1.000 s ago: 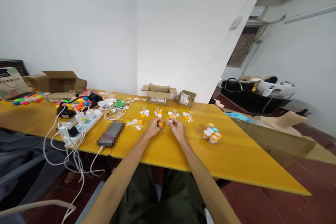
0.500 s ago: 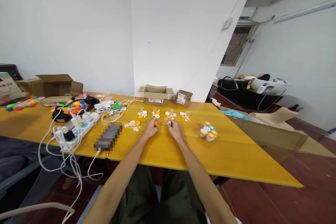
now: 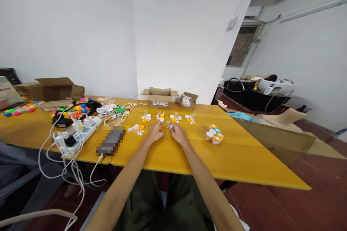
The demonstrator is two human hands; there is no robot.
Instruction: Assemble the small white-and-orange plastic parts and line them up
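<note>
On the yellow surface (image 3: 244, 158), both hands met — left hand (image 3: 155, 132) pinching an orange cap (image 3: 161, 127), right hand (image 3: 176, 133) gripping a small clear vial (image 3: 167, 125)

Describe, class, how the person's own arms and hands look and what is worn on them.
Both forearms are bare, with no sleeves in view. The left hand and right hand wear no gloves; no watch or bracelet shows. Rings are too small to tell. No cables or markings appear.
</note>
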